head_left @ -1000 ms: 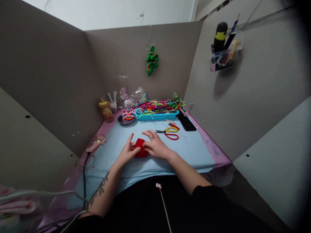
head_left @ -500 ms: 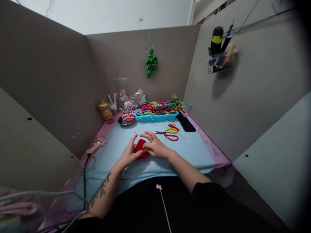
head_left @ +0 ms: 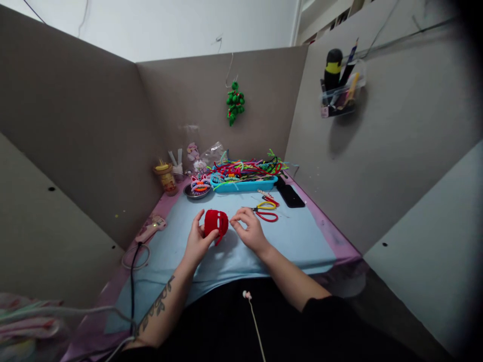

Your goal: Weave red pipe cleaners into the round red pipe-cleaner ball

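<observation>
My left hand (head_left: 199, 236) holds a rounded, fuzzy red craft piece (head_left: 212, 222), thumb in front and fingers along its left side. Two small pale patches show on the piece's right part, and a short red strand hangs from its lower edge. Just to the right, apart from the piece, my right hand (head_left: 249, 230) has thumb and fingertips pinched together; whatever lies between them is too small to make out. Scissors (head_left: 266, 211) with one yellow and one red handle lie beyond the right hand, their blades partly hidden by it.
A blue tray (head_left: 245, 186) heaped with colourful pipe cleaners stands at the back, beside a metal dish (head_left: 198, 194) with a beaded-looking craft. A black phone (head_left: 290, 196) lies at right. On the left are a pink glue gun (head_left: 151, 229) with a cord and a brown cup (head_left: 166, 180).
My right hand has come off the red piece and moved right, its fingers now pinched. The left hand keeps hold of the piece, which is turned and more exposed.
</observation>
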Action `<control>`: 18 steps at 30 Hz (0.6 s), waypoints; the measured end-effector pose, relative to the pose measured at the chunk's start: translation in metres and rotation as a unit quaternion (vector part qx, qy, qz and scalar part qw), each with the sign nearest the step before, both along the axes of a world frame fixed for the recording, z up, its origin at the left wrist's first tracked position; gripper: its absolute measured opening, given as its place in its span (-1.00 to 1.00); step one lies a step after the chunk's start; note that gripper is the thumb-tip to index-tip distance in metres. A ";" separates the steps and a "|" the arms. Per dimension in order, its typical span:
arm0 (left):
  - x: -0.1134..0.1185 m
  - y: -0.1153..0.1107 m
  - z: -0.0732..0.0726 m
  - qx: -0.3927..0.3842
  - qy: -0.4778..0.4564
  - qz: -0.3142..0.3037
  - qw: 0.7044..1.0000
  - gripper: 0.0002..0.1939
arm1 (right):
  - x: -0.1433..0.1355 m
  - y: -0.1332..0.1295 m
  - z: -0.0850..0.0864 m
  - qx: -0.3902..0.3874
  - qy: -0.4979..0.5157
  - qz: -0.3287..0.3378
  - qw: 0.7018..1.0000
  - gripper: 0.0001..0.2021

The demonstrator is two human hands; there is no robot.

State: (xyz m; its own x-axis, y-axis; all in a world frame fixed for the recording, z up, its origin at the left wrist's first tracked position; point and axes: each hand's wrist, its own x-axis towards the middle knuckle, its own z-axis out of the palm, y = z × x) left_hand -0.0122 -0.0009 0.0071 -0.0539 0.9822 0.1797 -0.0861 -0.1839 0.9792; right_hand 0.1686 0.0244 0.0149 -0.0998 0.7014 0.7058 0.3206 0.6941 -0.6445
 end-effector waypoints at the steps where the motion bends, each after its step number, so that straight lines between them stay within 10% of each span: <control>1: 0.003 0.000 -0.001 0.009 -0.009 0.027 1.000 -0.01 | -0.005 -0.006 -0.002 -0.018 -0.003 0.003 1.000 -0.89; 8: 0.020 -0.007 -0.004 0.012 -0.084 0.089 0.992 -0.09 | -0.034 -0.024 -0.014 -0.087 -0.046 -0.016 0.995 -0.86; 18: 0.022 -0.006 -0.011 -0.049 -0.157 0.099 0.981 -0.09 | -0.031 -0.028 -0.008 0.084 -0.300 -0.128 0.942 -0.84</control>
State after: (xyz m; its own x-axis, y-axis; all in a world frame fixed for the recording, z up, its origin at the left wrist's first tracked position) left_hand 0.0099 -0.0068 -0.0043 -0.2836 0.9585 0.0289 -0.3579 -0.1338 0.9241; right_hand 0.1371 -0.0038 0.0070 -0.3579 0.6403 0.6796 0.7630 0.6201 -0.1825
